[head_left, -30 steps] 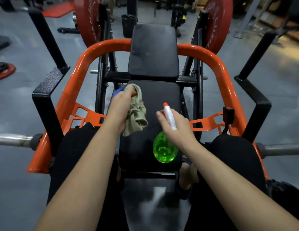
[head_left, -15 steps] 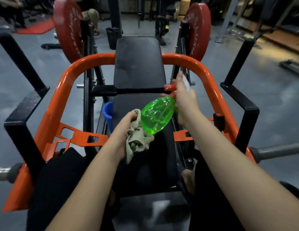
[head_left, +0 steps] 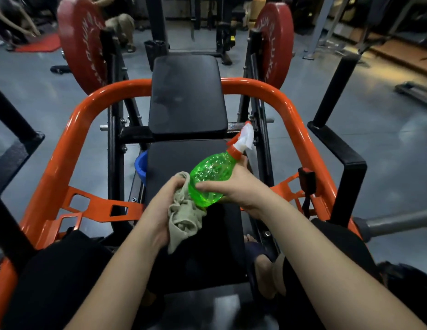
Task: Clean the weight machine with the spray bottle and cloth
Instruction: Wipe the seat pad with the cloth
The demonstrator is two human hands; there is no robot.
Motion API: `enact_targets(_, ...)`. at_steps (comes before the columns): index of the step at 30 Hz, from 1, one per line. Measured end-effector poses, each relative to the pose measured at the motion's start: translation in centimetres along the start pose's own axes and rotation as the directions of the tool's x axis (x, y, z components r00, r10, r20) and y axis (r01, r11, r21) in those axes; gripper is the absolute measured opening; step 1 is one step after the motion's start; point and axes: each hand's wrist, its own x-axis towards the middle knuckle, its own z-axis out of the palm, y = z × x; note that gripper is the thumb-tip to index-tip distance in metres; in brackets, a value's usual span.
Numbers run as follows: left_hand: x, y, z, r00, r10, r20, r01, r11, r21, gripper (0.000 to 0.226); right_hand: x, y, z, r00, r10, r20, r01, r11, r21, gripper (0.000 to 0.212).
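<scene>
Above the near seat pad [head_left: 169, 158] of the weight machine [head_left: 64, 148], the right hand [head_left: 234, 186] grips the tilted green spray bottle [head_left: 212, 177] and the left hand [head_left: 160, 210] clutches the crumpled cloth [head_left: 184, 217].

Your right hand [head_left: 234, 186] now grips the spray bottle [head_left: 211, 178] round its body instead of at the trigger. Its base now lies just beside the cloth [head_left: 184, 216] in your left hand [head_left: 160, 208].

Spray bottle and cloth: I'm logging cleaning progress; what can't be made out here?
Head view:
- spray bottle trigger: motion-blurred.
- cloth: bunched in the left hand, its wiping side hidden.
- seat pad: partly covered by cloth and bottle; wetness too dim to tell.
</scene>
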Motion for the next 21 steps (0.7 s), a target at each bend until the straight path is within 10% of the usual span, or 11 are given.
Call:
enact_targets(8, 0.3, -1.6, 0.7, 0.992, -0.121, -0.022, 0.122, 0.992, 0.041, 0.019, -1.5, -1.6, -4.6, 0.915, -0.111, -0.387, 0.049, 0.985, -0.166, 0.09)
enact_targets(16, 0.7, -1.8, 0.4, 0.993, -0.083, -0.079, 0.084, 0.996, 0.005, 0.049, -4.6, -1.5, -12.3, 0.48, -0.305, -0.823, -0.035, 0.93, -0.365, 0.091)
enact_targets(21, 0.5, -1.8, 0.3, 0.99, -0.084, -0.111, 0.088, 0.996, 0.034, 0.033, -4.6, -0.7, -15.1, 0.352, -0.272, -0.896, -0.073, 0.946, -0.316, 0.093)
